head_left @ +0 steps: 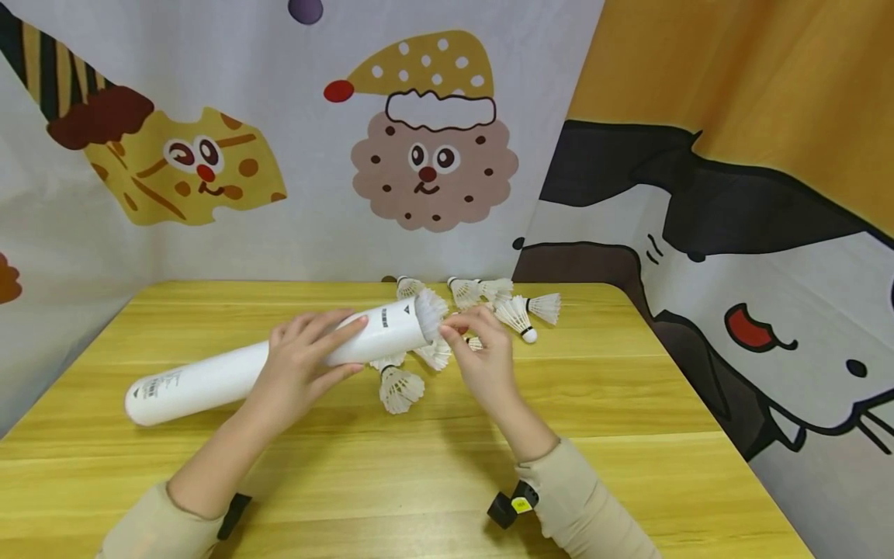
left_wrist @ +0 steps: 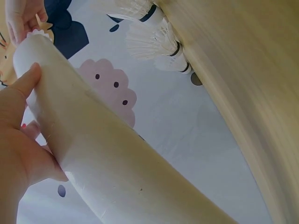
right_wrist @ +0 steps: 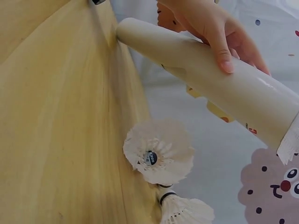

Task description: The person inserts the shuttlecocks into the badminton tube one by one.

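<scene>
A long white shuttlecock tube (head_left: 209,380) slants over the table, its mouth raised toward the right. My left hand (head_left: 296,369) grips it around the middle, the thumb on the near side. From the mouth protrudes the feather skirt of a shuttlecock (head_left: 431,312); the tube hides its cork. With thumb and forefinger, my right hand (head_left: 485,357) pinches the edge of that skirt. The left wrist view shows the left hand (left_wrist: 18,140) against the tube (left_wrist: 107,135). In the right wrist view the feathers (right_wrist: 290,140) stick out at the frame's edge.
Several loose shuttlecocks lie behind and below the tube mouth, including one nearest me (head_left: 401,390) and one to the right (head_left: 515,314). The wooden table (head_left: 391,481) meets a cartoon-printed curtain (head_left: 307,171) at its back edge.
</scene>
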